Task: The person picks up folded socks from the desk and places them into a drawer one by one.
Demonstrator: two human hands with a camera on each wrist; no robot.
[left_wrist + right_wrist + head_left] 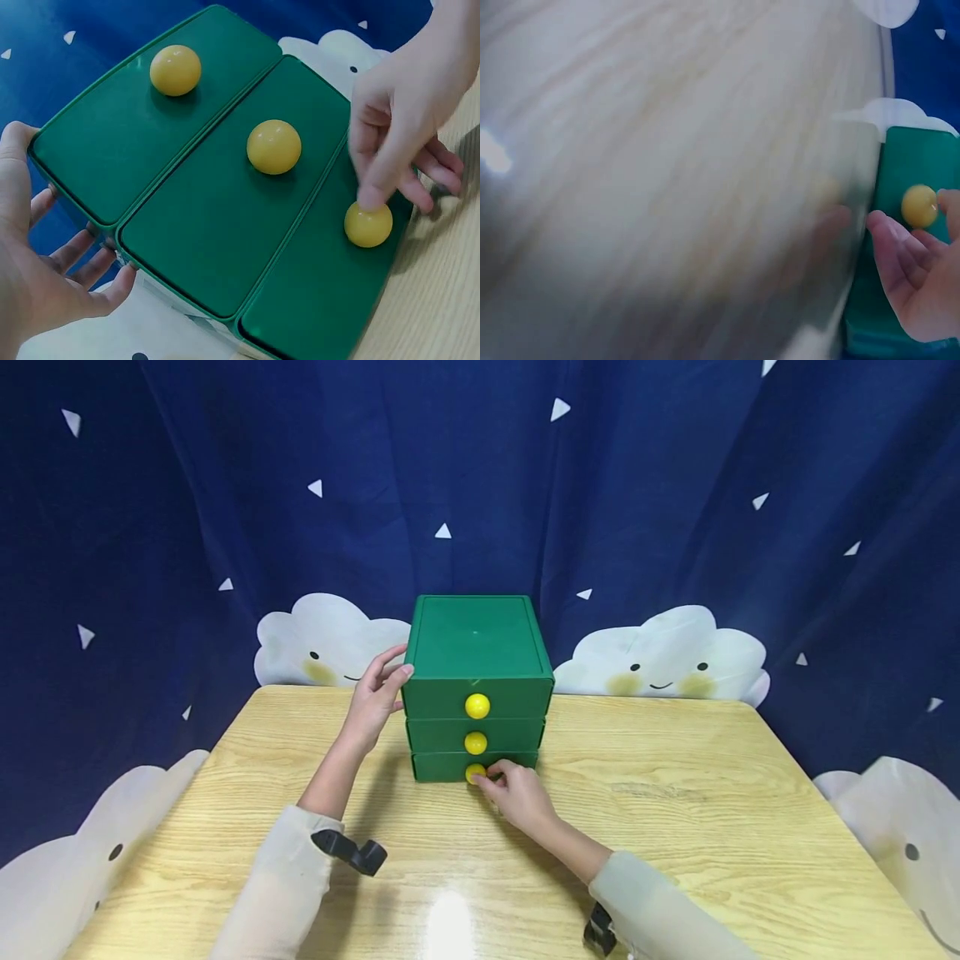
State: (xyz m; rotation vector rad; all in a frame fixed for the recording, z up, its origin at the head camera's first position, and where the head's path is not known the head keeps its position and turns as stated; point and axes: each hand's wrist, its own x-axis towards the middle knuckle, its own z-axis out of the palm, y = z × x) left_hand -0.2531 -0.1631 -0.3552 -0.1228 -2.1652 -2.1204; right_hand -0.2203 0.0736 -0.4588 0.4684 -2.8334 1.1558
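Observation:
A green three-drawer box (pixel 475 643) stands on the table, each drawer front bearing a round yellow knob; all drawers sit in flush. My left hand (pixel 372 697) rests against the box's left side, thumb at the upper front corner and fingers spread along the side wall. At the bottom drawer, my right hand (pixel 519 793) has its thumb and index finger at the lowest yellow knob (pixel 368 224). The right thumb touches that knob's edge in the left wrist view, while the other fingers extend beside it. Above are the middle knob (pixel 274 147) and the top knob (pixel 175 70).
The wooden table (pixel 660 793) extends on both sides and in front of the box. Behind it hangs a dark blue curtain (pixel 480 468) with white triangles. White smiling cloud shapes (pixel 663 660) line the table's back edge. Dark wrist camera mounts (pixel 352 852) sit at the pale sleeves.

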